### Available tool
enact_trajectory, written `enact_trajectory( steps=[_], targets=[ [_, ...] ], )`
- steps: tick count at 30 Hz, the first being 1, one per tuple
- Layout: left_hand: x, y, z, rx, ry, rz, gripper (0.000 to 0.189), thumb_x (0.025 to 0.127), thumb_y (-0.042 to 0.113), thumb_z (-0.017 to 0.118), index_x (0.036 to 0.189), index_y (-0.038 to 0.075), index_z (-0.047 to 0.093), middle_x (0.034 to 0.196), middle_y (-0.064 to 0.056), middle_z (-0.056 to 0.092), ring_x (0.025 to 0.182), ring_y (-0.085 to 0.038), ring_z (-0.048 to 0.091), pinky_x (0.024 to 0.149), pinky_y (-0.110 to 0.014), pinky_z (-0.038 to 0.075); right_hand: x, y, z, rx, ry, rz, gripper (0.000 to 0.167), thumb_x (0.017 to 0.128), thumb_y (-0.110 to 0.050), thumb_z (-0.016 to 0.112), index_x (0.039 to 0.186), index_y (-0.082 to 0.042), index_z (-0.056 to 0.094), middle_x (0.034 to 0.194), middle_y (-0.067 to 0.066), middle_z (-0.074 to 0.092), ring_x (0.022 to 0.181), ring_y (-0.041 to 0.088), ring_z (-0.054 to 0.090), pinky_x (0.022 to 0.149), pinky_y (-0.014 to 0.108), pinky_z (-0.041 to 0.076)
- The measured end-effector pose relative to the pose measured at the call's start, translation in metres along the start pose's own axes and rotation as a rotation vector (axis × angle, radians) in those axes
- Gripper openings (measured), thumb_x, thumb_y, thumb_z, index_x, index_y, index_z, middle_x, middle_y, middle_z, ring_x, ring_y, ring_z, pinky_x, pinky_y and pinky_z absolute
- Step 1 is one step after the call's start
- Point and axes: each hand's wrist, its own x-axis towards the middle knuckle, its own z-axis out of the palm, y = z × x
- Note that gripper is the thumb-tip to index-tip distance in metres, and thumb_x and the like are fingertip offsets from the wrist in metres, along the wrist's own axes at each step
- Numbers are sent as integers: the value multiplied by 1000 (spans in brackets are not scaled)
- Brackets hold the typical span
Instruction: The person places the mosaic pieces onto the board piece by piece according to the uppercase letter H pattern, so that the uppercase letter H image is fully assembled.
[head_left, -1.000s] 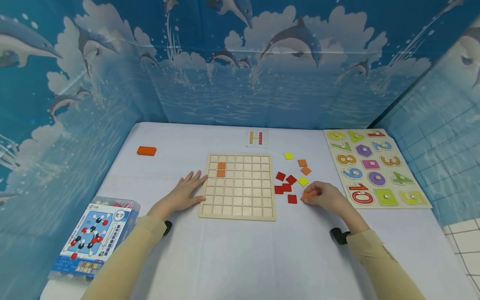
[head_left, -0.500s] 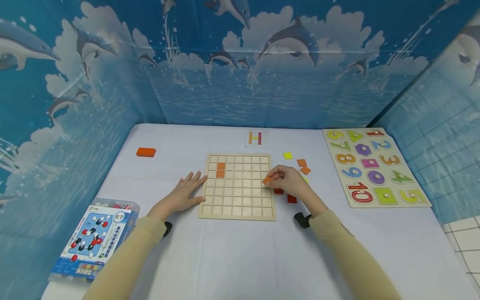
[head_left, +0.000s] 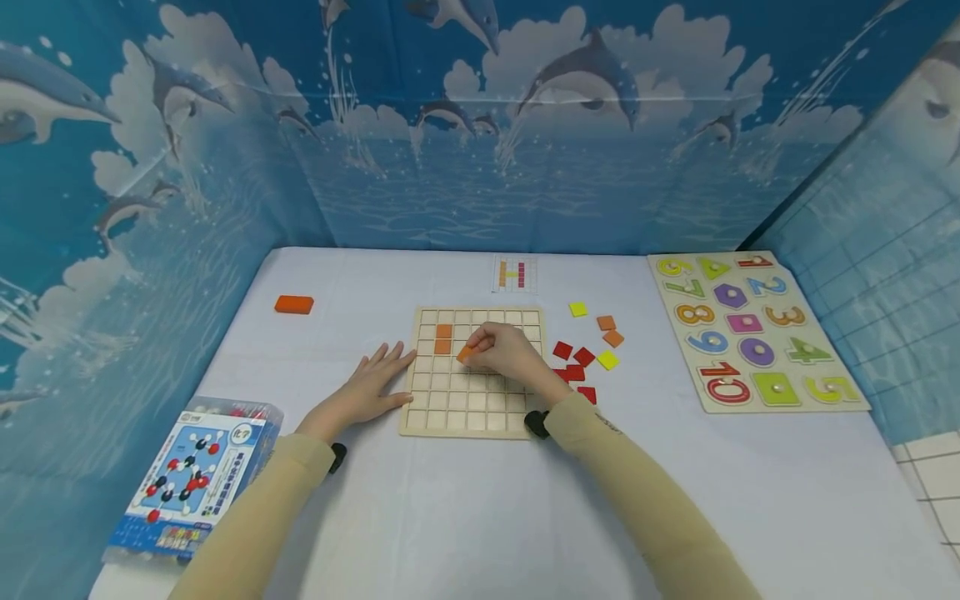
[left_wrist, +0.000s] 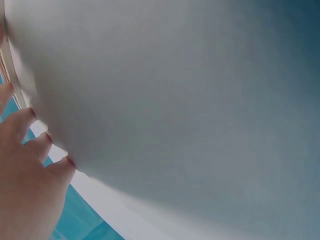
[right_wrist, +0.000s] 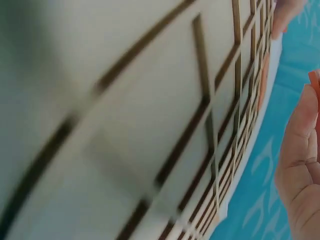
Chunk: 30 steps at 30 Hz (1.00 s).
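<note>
A wooden grid board (head_left: 465,432) lies on the white table, with two orange square tiles (head_left: 443,339) in neighbouring cells near its upper left. Over the board, my right hand (head_left: 506,354) pinches another orange tile (head_left: 465,353) between thumb and fingers, right of and slightly below the placed pair. In the right wrist view the tile's edge (right_wrist: 314,79) shows at the fingertips. My left hand (head_left: 363,392) lies with fingers spread, its fingertips and thumb touching the board's left edge. The left wrist view shows that hand's fingers (left_wrist: 37,145) against the table.
Right of the board lie several red tiles (head_left: 584,357), two orange tiles (head_left: 606,322) and two yellow tiles (head_left: 607,360). A small pattern card (head_left: 515,274) sits behind the board. At far right is a number puzzle (head_left: 757,333); at left, an orange block (head_left: 294,304) and a boxed kit (head_left: 195,475).
My right hand has picked up an orange tile from beside the red ones and carried it left over the board. The left hand has stayed at the board's edge.
</note>
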Motion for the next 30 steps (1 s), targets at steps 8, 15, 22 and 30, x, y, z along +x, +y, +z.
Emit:
enact_trajectory(
  steps=[8,15,22,30],
  targets=[
    [3,-1,-1,-2,-17,2,76,96,36,64,158,16,24,166,-15,10,153,-38,0,122,-60,1,20,-9,22,-85,-3,-23,20,81,-17,82,92,-9,67,80,2,65,71,13,56,65,22,44],
    [1,-1,0,-1,-9,14,76,96,35,64,157,14,25,165,-17,11,153,-40,2,121,-62,3,30,-19,34,-239,-53,-40,12,84,-13,79,90,-8,69,90,5,68,75,14,56,67,23,47],
    [1,-1,0,0,2,21,75,96,35,63,157,13,26,165,-18,11,152,-41,2,121,-63,3,32,-21,39,-272,-63,-19,8,86,-9,76,88,-8,69,93,6,68,76,15,56,67,23,47],
    [0,0,0,-4,3,18,75,96,34,64,157,13,26,165,-18,12,152,-41,3,121,-63,4,35,-20,46,-357,-36,-27,9,86,-10,75,83,-8,67,92,5,66,77,15,54,68,25,47]
  ],
)
